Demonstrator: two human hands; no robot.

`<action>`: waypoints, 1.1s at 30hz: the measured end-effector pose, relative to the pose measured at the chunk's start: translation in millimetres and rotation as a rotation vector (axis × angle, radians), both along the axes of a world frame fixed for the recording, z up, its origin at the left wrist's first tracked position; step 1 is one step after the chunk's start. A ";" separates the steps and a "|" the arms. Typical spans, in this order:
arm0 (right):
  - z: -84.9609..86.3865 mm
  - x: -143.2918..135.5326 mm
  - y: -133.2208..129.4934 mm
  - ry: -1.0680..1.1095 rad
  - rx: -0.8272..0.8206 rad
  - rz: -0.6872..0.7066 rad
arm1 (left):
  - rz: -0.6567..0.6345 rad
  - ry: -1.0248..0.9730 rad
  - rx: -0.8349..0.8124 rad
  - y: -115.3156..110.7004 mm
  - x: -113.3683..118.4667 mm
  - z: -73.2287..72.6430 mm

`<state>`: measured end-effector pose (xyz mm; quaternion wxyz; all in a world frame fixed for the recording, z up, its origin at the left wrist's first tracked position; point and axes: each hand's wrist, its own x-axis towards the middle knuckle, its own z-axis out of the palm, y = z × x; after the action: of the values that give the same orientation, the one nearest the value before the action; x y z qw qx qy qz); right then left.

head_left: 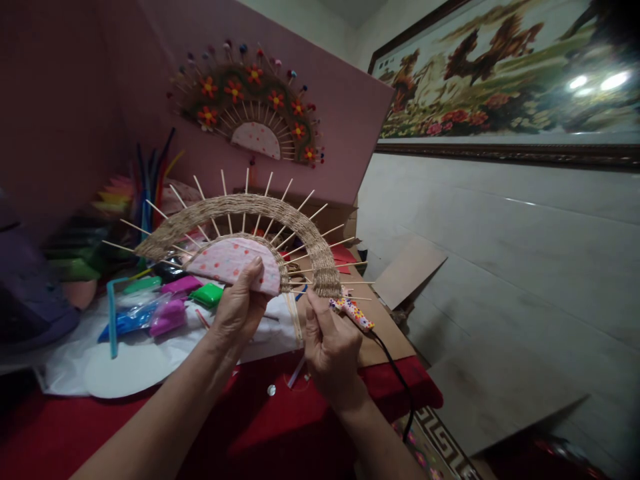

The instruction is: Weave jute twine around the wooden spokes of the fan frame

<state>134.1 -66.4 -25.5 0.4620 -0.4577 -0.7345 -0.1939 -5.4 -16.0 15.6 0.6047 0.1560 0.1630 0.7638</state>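
My left hand (241, 303) grips a half-round woven fan (245, 203) by its pale pink, red-dotted centre piece (235, 260), thumb on the front. Thin wooden sticks spread outward from the centre through a band of braided tan twine. At the band's lower right end, my right hand (333, 340) is closed, thumb and forefinger pinched against the edge of the twine weave (327, 283). What lies between those fingertips is hidden. Just beyond that hand, a flower-patterned glue gun (353, 312) with a black cord rests on cardboard.
A finished-looking fan (255, 87) with orange flowers and beaded sticks is on the pink board (345, 120) behind. Bagged coloured clay (167, 317), a white disc (125, 370) and pipe cleaners (150, 173) lie left. A red cloth (240, 427) covers the table; tiled wall at right.
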 end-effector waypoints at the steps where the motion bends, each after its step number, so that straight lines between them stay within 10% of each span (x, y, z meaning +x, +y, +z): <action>1: -0.2 0.0 0.3 -0.030 -0.007 -0.022 | 0.002 0.002 0.000 -0.1 0.1 0.1; 17: 1.1 4.4 -3.3 0.034 0.139 -0.030 | 0.008 0.024 0.013 -0.7 0.8 0.6; 33: 12.3 9.1 1.7 -0.066 -0.067 -0.063 | 0.012 0.032 0.034 0.7 0.0 -3.4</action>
<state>143.1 -64.8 -13.2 0.4157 -0.4891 -0.7407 -0.1984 -5.4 -15.3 12.2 0.5947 0.1776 0.1606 0.7675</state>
